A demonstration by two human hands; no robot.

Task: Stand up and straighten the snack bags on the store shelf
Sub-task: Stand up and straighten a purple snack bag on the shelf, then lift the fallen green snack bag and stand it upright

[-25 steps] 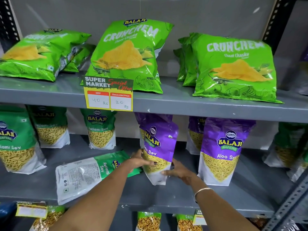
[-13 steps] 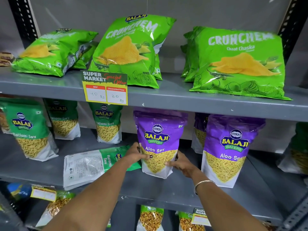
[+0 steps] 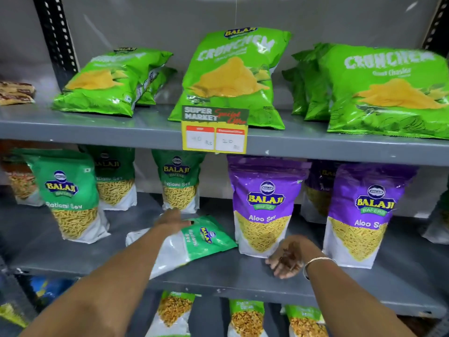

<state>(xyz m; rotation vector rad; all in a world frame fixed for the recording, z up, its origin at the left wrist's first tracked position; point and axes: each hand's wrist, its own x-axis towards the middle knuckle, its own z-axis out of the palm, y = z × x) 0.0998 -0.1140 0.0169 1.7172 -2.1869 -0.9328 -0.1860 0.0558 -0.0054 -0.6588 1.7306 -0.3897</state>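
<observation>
Both hands had left purple Aloo Sev bag point(image 3: 263, 210), now upright. Left hand point(image 3: 173, 221) rested open-fingered on fallen Ratlami Sev bag point(image 3: 194, 242), flat on middle shelf point(image 3: 243, 279); right hand point(image 3: 288, 257) hung loose, empty. Advice: grip top edge, pivot upright, base square.

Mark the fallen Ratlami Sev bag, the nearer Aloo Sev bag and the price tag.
fallen Ratlami Sev bag point(image 3: 206, 242), head view, green printed top.
nearer Aloo Sev bag point(image 3: 264, 203), head view, front logo.
price tag point(image 3: 215, 139), head view, white price boxes.

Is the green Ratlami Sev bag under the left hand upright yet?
No, the Ratlami Sev bag lies flat on the shelf, left hand on it.
</observation>
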